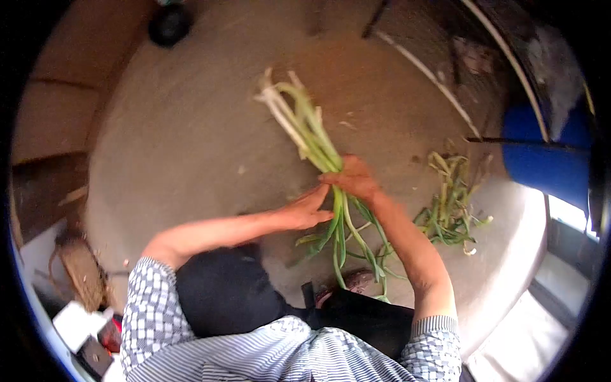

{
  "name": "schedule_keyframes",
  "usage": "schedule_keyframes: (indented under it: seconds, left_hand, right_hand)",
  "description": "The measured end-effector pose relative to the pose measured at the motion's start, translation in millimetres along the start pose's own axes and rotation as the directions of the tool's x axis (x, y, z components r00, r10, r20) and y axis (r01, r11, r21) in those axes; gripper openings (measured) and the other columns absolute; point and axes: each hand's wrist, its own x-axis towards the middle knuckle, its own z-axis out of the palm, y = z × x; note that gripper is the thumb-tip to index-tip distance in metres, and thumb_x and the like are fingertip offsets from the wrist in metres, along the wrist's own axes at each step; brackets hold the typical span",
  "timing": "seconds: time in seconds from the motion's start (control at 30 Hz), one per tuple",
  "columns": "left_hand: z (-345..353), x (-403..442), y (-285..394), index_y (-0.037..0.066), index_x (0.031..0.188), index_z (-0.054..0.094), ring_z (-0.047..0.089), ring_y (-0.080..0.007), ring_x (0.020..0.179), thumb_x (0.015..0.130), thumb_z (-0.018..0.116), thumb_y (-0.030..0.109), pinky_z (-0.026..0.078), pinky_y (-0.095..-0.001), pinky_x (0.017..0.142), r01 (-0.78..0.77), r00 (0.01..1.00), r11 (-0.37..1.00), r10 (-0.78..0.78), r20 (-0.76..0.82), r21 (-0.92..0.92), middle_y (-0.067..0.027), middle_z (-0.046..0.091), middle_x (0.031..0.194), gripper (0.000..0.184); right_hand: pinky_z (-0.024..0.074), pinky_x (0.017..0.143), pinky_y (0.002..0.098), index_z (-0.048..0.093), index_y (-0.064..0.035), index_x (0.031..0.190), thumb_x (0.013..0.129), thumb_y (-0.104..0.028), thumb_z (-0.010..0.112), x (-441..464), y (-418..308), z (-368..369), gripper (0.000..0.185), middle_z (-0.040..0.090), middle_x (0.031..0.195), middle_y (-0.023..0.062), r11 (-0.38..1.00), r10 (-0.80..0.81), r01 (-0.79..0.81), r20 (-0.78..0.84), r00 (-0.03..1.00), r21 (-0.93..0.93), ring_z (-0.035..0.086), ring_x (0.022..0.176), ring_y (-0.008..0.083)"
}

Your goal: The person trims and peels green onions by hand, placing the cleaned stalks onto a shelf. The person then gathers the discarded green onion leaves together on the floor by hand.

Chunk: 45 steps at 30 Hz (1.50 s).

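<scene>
A bunch of green onions (326,151) hangs over the floor, its pale ends pointing up and away and its long green leaves drooping toward my feet. My right hand (354,178) is wrapped round the middle of the bunch. Just below that grip, my left hand (309,210) comes in from the side, fingers stretched out and thumb apart, its tips at the edge of the leaves. Whether those tips press on the leaves is hard to tell. Part of a shoe (356,281) shows beneath the hanging leaves.
A heap of loose green leaves (450,204) lies on the floor to the right. Behind it are a blue barrel (541,153) and light poles (439,83). A dark round object (170,25) stands at the far left, and a wooden block (84,270) at the near left.
</scene>
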Motion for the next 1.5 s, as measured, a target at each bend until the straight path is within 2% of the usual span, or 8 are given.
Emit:
schedule_keyframes:
  seconds: [0.23, 0.47, 0.67, 0.83, 0.93, 1.17, 1.37, 1.5]
  left_hand:
    - [-19.7, 38.1, 3.0, 0.008, 0.134, 0.031, 0.031, -0.034, 0.127, 0.079, 0.058, 0.013, 0.023, -0.041, 0.106, -0.397, 0.912, 0.9, 0.409, -0.036, 0.178, -0.0199, 0.032, 0.137, 0.062]
    - [-85.2, 60.4, -79.1, -0.004, 0.135, 0.021, 0.017, -0.0387, 0.132, 0.079, 0.063, 0.022, 0.022, -0.0482, 0.105, 0.217, 0.957, 0.642, 0.006, -0.289, 0.735, -0.0266, 0.01, 0.142, 0.075]
    - [-82.7, 66.3, -78.1, -0.012, 0.134, 0.015, 0.005, -0.0425, 0.133, 0.073, 0.071, 0.029, 0.019, -0.0465, 0.107, 0.266, 0.963, 0.374, -0.13, -0.234, 0.888, -0.0307, 0.0, 0.142, 0.092]
    - [-78.5, 72.3, -96.2, -0.013, 0.133, 0.015, 0.005, -0.0429, 0.132, 0.069, 0.073, 0.031, 0.02, -0.0448, 0.107, 0.259, 0.966, 0.406, -0.092, -0.243, 0.877, -0.0326, -0.002, 0.141, 0.097]
    - [-80.6, 67.7, -85.0, -0.014, 0.133, 0.015, 0.006, -0.0435, 0.132, 0.067, 0.075, 0.03, 0.022, -0.0443, 0.106, 0.266, 0.964, 0.395, -0.114, -0.241, 0.879, -0.0331, -0.002, 0.14, 0.099]
    - [-80.9, 67.1, -91.4, -0.014, 0.133, 0.015, 0.003, -0.0418, 0.133, 0.065, 0.076, 0.032, 0.021, -0.0426, 0.107, 0.249, 0.967, 0.416, -0.064, -0.245, 0.874, -0.0295, -0.004, 0.142, 0.102]
    - [-70.3, 73.3, -102.7, -0.013, 0.133, 0.016, 0.003, -0.0402, 0.134, 0.059, 0.078, 0.039, 0.018, -0.0409, 0.108, 0.283, 0.958, 0.418, -0.084, -0.274, 0.863, -0.0297, -0.002, 0.142, 0.11]
    - [-67.2, 73.2, -100.4, -0.014, 0.132, 0.018, 0.006, -0.0409, 0.133, 0.059, 0.078, 0.04, 0.02, -0.0416, 0.108, 0.229, 0.972, 0.325, -0.019, -0.236, 0.918, -0.0325, 0.003, 0.141, 0.108]
  right_hand:
    - [0.0494, 0.066, 0.0377, 0.065, -0.0016, 0.086, 0.064, -0.034, 0.064, -47.2, 4.1, -79.2, 0.039, 0.063, 0.078, 0.0184, 0.986, -0.029, -0.012, -0.247, 0.968, -0.166, 0.062, 0.071, 0.0291]
    - [0.0444, 0.058, 0.026, 0.063, 0.0012, 0.09, 0.065, -0.015, 0.068, -121.4, 47.7, -184.8, 0.031, 0.061, 0.073, 0.0023, 0.994, 0.108, -0.095, -0.542, 0.833, 0.053, 0.054, 0.065, 0.0105]
    - [0.0437, 0.057, 0.03, 0.062, 0.0036, 0.089, 0.069, -0.013, 0.065, -101.5, 42.4, -289.8, 0.026, 0.06, 0.072, 0.0057, 0.987, -0.017, -0.106, -0.733, 0.68, -0.121, 0.053, 0.065, 0.0132]
    - [0.0476, 0.062, 0.0415, 0.054, -0.0005, 0.108, 0.067, -0.015, 0.068, -35.0, 31.8, -316.7, 0.046, 0.061, 0.078, 0.0193, 0.571, -0.517, -0.389, -0.685, 0.513, -0.723, 0.06, 0.069, 0.0325]
    - [0.0478, 0.067, 0.0454, 0.049, -0.0044, 0.115, 0.068, -0.012, 0.066, -2.6, -3.6, -314.8, 0.051, 0.061, 0.086, 0.021, 0.409, -0.448, -0.478, -0.627, 0.637, -0.777, 0.061, 0.079, 0.0338]
    - [0.0317, 0.092, 0.0582, 0.043, -0.0117, 0.127, 0.074, -0.008, 0.06, 77.8, 65.3, -350.3, 0.055, 0.046, 0.124, 0.0154, 0.277, -0.684, -0.704, -0.649, 0.334, -0.654, 0.044, 0.116, 0.029]
    - [0.0164, 0.099, 0.0643, 0.041, -0.017, 0.13, 0.078, -0.019, 0.061, 11.7, 109.5, -191.2, 0.055, 0.027, 0.14, 0.0115, 0.279, -0.382, -0.484, -0.558, 0.736, -0.829, 0.026, 0.128, 0.0302]
    - [0.0167, 0.096, 0.0665, 0.041, -0.0147, 0.126, 0.079, -0.02, 0.059, -79.4, 181.3, -84.1, 0.051, 0.026, 0.14, 0.0107, 0.609, -0.133, -0.391, -0.575, 0.808, -0.69, 0.029, 0.127, 0.0302]
